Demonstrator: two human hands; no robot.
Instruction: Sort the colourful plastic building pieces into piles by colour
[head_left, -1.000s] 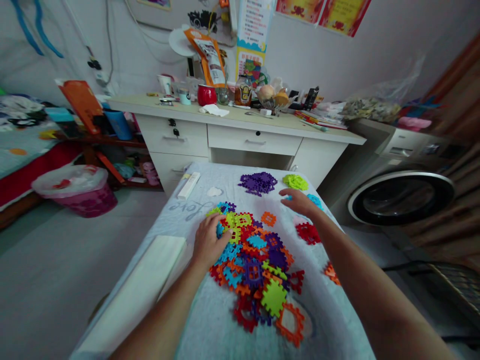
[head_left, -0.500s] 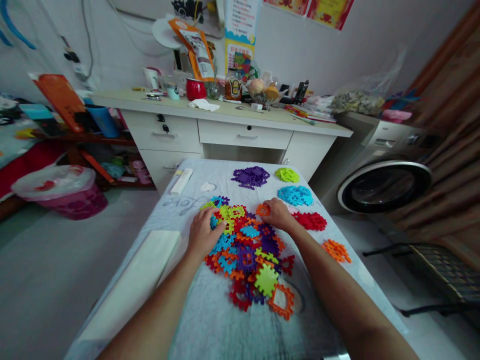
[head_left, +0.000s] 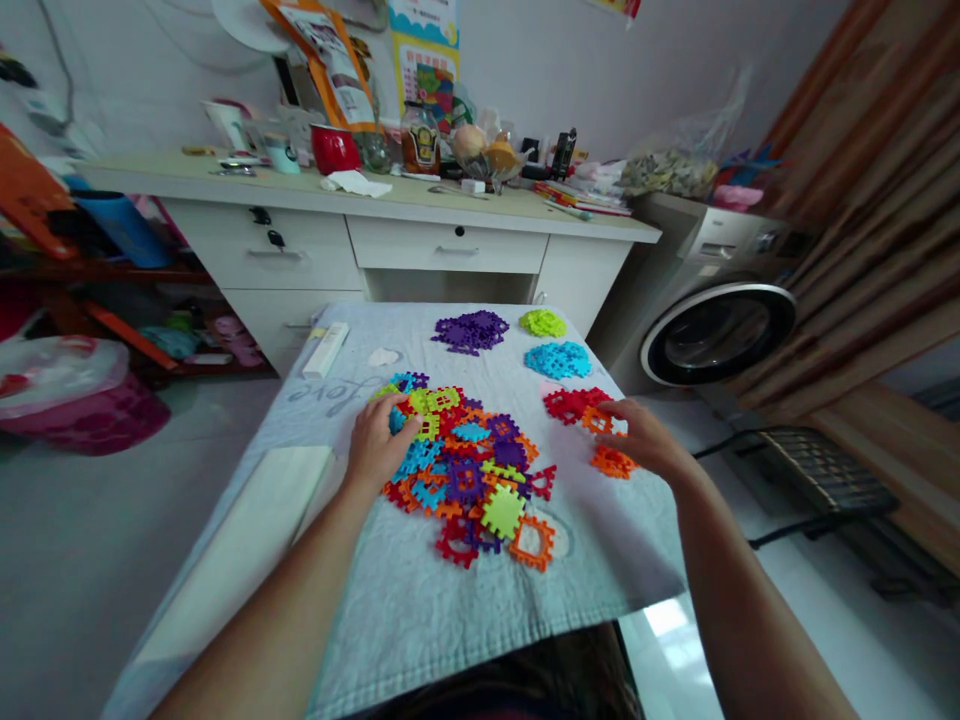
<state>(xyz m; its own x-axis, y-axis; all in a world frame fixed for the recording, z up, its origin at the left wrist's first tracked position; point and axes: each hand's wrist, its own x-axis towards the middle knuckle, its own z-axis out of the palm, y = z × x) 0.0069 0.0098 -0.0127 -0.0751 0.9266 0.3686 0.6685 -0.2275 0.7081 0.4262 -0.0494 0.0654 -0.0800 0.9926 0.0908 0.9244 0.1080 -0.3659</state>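
Note:
A mixed heap of coloured plastic interlocking tiles (head_left: 472, 470) lies in the middle of a cloth-covered table (head_left: 420, 620). My left hand (head_left: 379, 445) rests on the heap's left edge, fingers curled on a blue tile. My right hand (head_left: 645, 440) is over at the right, pinching an orange tile (head_left: 598, 421) just above the small orange pile (head_left: 613, 462). Sorted piles sit behind: red (head_left: 570, 402), blue (head_left: 557, 359), light green (head_left: 543, 323) and purple (head_left: 470, 331).
A white tube (head_left: 325, 349) and a white scrap (head_left: 384, 356) lie at the table's far left, a folded white sheet (head_left: 247, 540) along its left side. Behind stand a cluttered white desk (head_left: 360, 240), a washing machine (head_left: 712, 320) at right and a pink bin (head_left: 67, 395) at left.
My right hand moved from the heap's top to the right with an orange tile, reaching the orange pile. The left hand stayed on the heap. The view shifted rightward and down.

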